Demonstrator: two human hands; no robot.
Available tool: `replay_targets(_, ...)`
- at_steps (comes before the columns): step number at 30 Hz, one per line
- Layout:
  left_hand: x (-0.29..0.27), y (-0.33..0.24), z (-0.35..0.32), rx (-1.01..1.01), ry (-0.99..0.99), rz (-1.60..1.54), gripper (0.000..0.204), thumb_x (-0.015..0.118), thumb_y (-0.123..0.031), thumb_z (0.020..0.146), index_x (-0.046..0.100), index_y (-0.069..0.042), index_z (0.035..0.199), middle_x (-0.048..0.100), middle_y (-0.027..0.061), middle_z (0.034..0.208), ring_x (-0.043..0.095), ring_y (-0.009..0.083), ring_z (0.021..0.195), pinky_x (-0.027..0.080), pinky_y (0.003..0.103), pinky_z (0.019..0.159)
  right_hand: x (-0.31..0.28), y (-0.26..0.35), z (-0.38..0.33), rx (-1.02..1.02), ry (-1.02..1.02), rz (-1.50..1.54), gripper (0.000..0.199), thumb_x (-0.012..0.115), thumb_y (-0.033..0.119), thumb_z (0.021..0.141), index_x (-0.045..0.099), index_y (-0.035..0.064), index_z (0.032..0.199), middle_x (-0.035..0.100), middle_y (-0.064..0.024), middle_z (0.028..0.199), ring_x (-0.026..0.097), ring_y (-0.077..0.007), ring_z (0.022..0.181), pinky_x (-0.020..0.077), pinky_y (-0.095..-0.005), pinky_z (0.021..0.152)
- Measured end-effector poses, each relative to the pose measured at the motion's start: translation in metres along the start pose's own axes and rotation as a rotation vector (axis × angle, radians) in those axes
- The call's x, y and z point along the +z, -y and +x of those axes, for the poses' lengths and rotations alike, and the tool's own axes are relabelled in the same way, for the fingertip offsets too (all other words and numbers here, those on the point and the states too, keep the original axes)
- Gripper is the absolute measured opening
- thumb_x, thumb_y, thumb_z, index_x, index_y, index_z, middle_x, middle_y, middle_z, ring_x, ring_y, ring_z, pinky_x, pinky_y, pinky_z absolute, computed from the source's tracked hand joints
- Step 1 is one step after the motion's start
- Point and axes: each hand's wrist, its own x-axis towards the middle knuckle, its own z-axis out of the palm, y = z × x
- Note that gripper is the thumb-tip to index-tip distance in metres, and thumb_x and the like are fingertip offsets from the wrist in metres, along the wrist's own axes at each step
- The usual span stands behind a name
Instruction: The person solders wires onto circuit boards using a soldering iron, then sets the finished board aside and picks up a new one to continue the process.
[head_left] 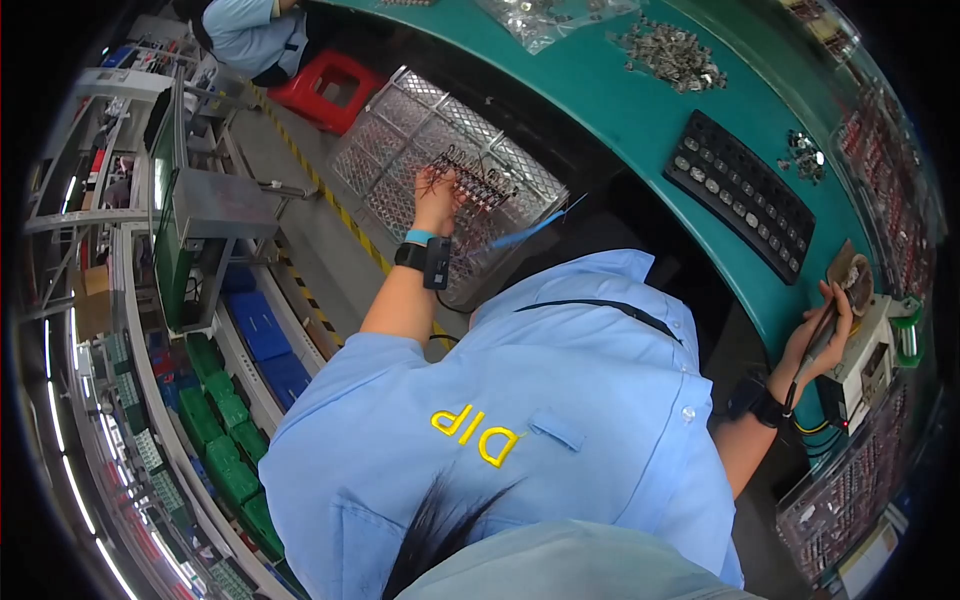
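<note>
Row of wired parts: above wire-mesh basket, left end at left hand, fingers closed on it. Long axis runs rightward from grip, sloping slightly toward body. Left hand nearer; right hand well apart, over by green bench, fingers wrapped round slim tool, tip end near brown holder. Black tray on bench, between row and bench's far edge. Exact finger contact on row too small to tell.
</note>
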Motion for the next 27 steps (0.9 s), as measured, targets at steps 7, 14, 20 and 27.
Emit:
replay_targets(7, -0.124, 0.039, -0.017, 0.095, -0.176, 0.247, 0.054, 0.063, -0.009, 0.101, 0.038, -0.018, 0.147, 0.063, 0.0052, 0.106, 0.063, 0.0144, 0.076, 0.054, 0.031, 0.056, -0.012, -0.002, 0.0, -0.022, 0.013, -0.059, 0.022, 0.055, 0.005, 0.107, 0.066, 0.005, 0.126, 0.075, -0.0146, 0.112, 0.06, -0.0095, 0.073, 0.0488, -0.0235, 0.066)
replay_targets(14, -0.216, 0.066, -0.046, 0.249, -0.191, 0.453, 0.064, 0.062, -0.012, 0.103, 0.028, -0.021, 0.157, 0.06, 0.0043, 0.102, 0.058, 0.0135, 0.072, 0.054, 0.032, 0.058, -0.004, -0.008, 0.008, -0.033, 0.036, -0.002, 0.021, 0.055, 0.002, 0.106, 0.066, 0.0025, 0.123, 0.075, -0.0166, 0.111, 0.056, -0.0091, 0.068, 0.0475, -0.0219, 0.063)
replay_targets(20, -0.139, 0.072, -0.071, -0.09, -0.231, 0.442, 0.065, 0.067, -0.016, 0.1, 0.033, -0.005, 0.154, 0.066, 0.0139, 0.118, 0.07, 0.0257, 0.088, 0.057, 0.041, 0.084, -0.005, -0.007, 0.004, -0.044, 0.059, -0.053, 0.021, 0.053, 0.001, 0.106, 0.065, -0.0003, 0.123, 0.075, -0.0187, 0.113, 0.055, -0.0087, 0.068, 0.0468, -0.0211, 0.062)
replay_targets(27, -0.118, 0.011, -0.068, 0.087, -0.447, 1.383, 0.075, 0.079, -0.023, 0.083, 0.045, 0.003, 0.143, 0.066, 0.0277, 0.124, 0.067, 0.0449, 0.11, 0.053, 0.05, 0.096, -0.008, 0.002, -0.003, 0.003, 0.016, 0.069, 0.024, 0.053, -0.003, 0.102, 0.064, -0.0017, 0.124, 0.074, -0.0204, 0.116, 0.06, -0.011, 0.071, 0.0502, -0.0247, 0.066)
